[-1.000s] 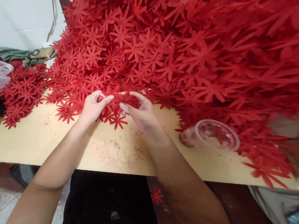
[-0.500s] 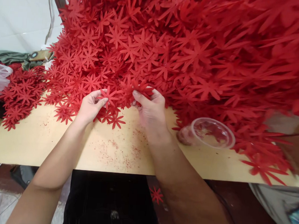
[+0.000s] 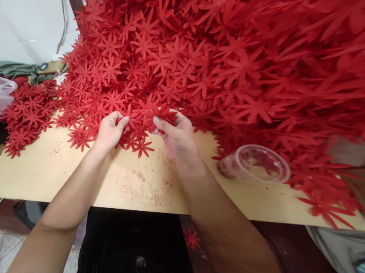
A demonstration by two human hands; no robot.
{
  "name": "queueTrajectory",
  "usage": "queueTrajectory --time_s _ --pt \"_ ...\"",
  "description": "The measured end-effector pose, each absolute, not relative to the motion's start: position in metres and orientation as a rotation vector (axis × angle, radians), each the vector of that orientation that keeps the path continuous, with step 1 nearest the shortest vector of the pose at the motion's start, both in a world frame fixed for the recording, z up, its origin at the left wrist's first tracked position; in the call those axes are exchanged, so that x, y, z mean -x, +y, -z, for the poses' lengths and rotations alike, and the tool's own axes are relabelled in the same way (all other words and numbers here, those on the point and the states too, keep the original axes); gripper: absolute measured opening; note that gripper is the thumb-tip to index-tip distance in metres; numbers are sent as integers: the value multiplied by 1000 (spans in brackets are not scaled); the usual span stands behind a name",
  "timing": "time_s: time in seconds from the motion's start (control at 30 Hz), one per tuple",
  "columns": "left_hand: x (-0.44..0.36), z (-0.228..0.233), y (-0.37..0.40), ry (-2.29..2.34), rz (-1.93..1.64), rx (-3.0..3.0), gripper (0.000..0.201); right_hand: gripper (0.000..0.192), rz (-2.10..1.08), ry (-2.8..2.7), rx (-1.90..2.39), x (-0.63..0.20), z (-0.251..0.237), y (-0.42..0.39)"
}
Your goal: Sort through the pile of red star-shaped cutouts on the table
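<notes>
- Pinching a red flower [image 3: 133,118], the left hand [image 3: 109,129] is before the flower heap [image 3: 174,58].
- The right hand [image 3: 181,135] grasps some flowers [image 3: 163,112] there also.
- A plastic cup [image 3: 230,165] is beside the flower heap.

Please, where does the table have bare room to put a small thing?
Best at front left, between the small pile of red flower shapes and the left forearm. A smaller patch lies before the clear cup, right of the right forearm. Between the forearms, red specks lie scattered. The large flower pile crowds the back.

Soft light, faint shadow beside left forearm [image 3: 75,188], stretched, blurry red flowers [image 3: 310,90] at right.
</notes>
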State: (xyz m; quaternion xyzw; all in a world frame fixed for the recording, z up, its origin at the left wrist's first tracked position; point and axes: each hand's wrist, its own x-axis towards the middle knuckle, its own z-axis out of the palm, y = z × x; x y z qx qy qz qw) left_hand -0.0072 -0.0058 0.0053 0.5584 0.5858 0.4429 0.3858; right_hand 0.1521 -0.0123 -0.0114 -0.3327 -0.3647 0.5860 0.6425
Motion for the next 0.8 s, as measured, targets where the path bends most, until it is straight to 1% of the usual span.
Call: queueTrajectory --time_s 0.2,0.37,0.5,0.73,0.8 --pt "10 -2 -2 1458 -1185 -1328 36 34 -1352 -816 774 -150 11 -13" --pt "16 5 5 1401 -1329 -1332 27 37 -1349 -814 804 -149 11 -14" --pt "14 3 6 1306 -1425 -1300 30 38 -1361 -880 775 -148 14 -15" --pt "2 -7 -3 1285 -1359 -1262 30 33 -1390 -959 720 -142 13 -22" --pt "0 -5 -4 1264 -1362 -1253 34 33 -1382 -956 723 -139 12 -23"
